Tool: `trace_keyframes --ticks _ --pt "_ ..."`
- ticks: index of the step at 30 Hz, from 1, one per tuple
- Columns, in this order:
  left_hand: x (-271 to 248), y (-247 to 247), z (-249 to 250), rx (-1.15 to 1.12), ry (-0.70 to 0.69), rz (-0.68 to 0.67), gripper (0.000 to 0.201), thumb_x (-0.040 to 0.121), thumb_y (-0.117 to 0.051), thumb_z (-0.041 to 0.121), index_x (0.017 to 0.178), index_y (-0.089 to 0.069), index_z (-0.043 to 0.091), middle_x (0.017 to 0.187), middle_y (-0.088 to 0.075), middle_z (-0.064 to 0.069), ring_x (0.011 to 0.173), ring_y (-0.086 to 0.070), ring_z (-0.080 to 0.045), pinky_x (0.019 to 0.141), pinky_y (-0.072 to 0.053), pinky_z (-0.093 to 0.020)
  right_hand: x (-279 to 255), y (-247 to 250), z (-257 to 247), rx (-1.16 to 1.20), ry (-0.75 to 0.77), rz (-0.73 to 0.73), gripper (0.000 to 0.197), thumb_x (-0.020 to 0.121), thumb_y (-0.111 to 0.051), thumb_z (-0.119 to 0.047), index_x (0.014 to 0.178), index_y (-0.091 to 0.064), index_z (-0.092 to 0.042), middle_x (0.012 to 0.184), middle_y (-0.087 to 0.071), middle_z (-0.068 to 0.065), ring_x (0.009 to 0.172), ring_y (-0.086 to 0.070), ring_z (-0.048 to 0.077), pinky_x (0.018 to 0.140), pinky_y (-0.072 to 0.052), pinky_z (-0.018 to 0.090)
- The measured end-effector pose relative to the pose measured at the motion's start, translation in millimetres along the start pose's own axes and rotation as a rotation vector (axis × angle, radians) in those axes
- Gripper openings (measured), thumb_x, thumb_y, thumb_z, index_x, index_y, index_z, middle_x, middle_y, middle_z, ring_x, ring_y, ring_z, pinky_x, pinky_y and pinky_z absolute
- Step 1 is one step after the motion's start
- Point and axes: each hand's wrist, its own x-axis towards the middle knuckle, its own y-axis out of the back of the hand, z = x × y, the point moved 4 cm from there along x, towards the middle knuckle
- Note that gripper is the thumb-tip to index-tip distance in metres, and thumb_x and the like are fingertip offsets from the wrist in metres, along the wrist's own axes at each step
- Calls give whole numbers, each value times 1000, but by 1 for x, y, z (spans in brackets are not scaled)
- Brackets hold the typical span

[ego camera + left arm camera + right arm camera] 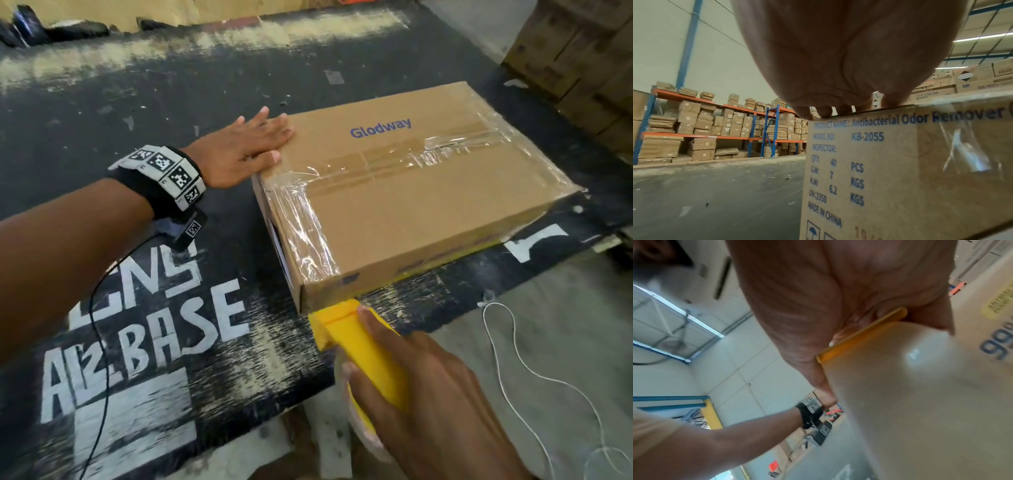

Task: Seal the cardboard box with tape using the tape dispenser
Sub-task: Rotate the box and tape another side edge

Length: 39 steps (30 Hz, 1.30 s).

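Cardboard box point(411, 192) flat on the black tabletop point(171, 96), long axis running from near-left corner toward far right. Left hand point(246, 147) flat, fingers straight, pressing the box's far-left top edge. Right hand point(421, 387) wrapped round the yellow tape dispenser point(356, 342), nose pointing at the box's near corner, touching it.
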Motion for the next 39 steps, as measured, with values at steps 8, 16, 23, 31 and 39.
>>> trace_keyframes --ticks 8,16,23,31,39 --pt "-72 -16 129 -105 -177 11 72 99 -30 62 161 -12 31 171 -1 4 156 12 -10 126 10 -44 16 -18 61 276 13 51 58 85 -61 -63 141 -56 -46 107 -74 -19 88 -66 1 75 -47 21" --pt "-87 -45 159 116 -227 65 70 102 -34 55 162 -8 30 172 0 1 158 8 -17 126 -5 -52 22 1 79 578 176 162 61 79 -72 -61 137 -59 -47 134 -62 -31 124 -57 -9 103 -51 34" --pt "-44 -33 210 -98 -135 105 69 98 -39 57 159 -22 30 170 -17 0 157 -2 -10 127 1 -48 0 53 121 673 299 405 65 79 -82 -21 136 -59 -40 132 -64 -26 120 -62 1 93 -52 20" --pt "79 -35 328 -214 -136 222 64 93 -48 53 152 -37 32 157 -41 4 148 -32 -12 127 -8 -43 10 135 238 803 270 790 60 87 -75 -24 144 -56 -34 131 -64 -1 120 -63 20 103 -51 50" --pt "203 -59 383 72 15 193 71 96 -41 54 159 -14 38 170 -14 -2 157 -9 -24 124 -10 -57 100 196 362 659 123 849 45 92 -64 -44 134 -67 -27 114 -67 10 111 -58 19 107 -43 46"
